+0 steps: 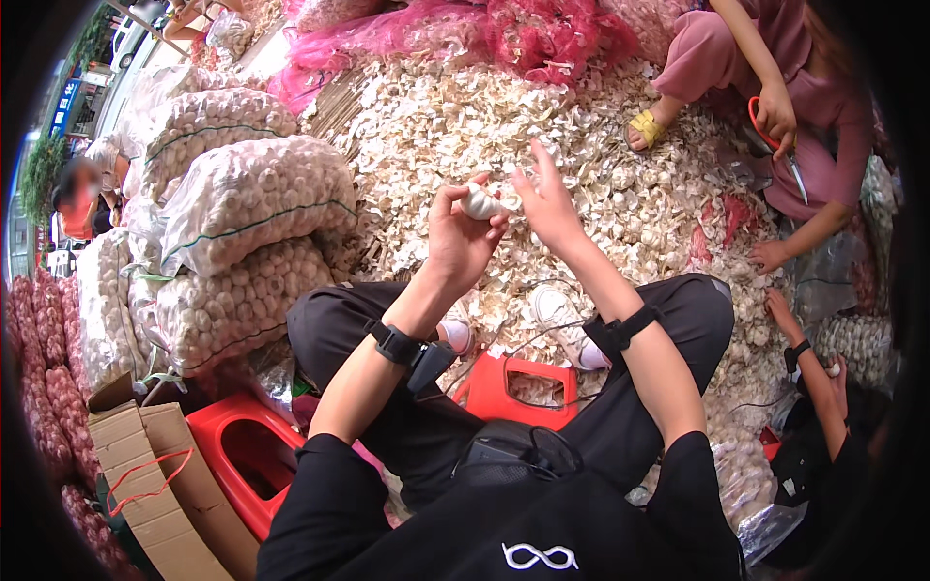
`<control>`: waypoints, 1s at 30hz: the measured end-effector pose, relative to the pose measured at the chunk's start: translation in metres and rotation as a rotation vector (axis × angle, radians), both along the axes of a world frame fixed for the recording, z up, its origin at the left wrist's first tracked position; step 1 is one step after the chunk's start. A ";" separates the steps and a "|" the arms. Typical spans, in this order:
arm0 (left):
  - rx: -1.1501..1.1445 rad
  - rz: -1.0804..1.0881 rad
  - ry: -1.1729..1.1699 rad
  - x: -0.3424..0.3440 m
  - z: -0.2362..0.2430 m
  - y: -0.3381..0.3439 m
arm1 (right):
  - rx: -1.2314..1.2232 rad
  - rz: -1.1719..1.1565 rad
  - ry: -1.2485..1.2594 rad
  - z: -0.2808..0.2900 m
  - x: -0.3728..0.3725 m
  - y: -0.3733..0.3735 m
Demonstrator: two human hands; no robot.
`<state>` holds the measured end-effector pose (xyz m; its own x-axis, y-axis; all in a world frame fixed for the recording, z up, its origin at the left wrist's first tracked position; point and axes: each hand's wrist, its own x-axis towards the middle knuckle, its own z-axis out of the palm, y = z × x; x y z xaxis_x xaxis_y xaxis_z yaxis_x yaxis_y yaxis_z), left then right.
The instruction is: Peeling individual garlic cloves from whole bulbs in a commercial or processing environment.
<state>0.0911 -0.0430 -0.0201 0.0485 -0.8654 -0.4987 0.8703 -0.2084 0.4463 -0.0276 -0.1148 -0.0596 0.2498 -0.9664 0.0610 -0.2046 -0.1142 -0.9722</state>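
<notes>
A white garlic bulb is gripped in my left hand, its fingers and thumb curled round it above the pile. Close to the bulb's right side, my right hand is raised with its fingers stretched out and apart. Whether a fingertip of it touches the garlic I cannot tell. Below both hands spreads a deep heap of loose garlic skins and bulbs. Black straps circle both my forearms.
Full mesh sacks of garlic are stacked at the left. Red plastic stools and cardboard lie near me. A co-worker at the upper right holds orange-handled scissors; another person's arms reach in at the right. Pink netting lies behind.
</notes>
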 end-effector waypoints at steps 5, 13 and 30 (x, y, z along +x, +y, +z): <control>-0.045 -0.005 0.088 0.026 -0.013 0.006 | -0.262 0.447 0.056 0.017 0.010 0.019; 0.036 -0.126 0.141 0.033 -0.010 0.015 | -0.038 0.392 -0.054 0.019 0.022 0.028; -0.092 -0.049 -0.476 0.038 -0.009 0.012 | 0.144 0.208 -0.118 0.001 0.050 0.039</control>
<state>0.1292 -0.0306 -0.0293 0.2105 -0.9120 -0.3521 0.5550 -0.1850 0.8110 0.0221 -0.0757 -0.0585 0.4434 -0.8957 -0.0327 -0.0756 -0.0010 -0.9971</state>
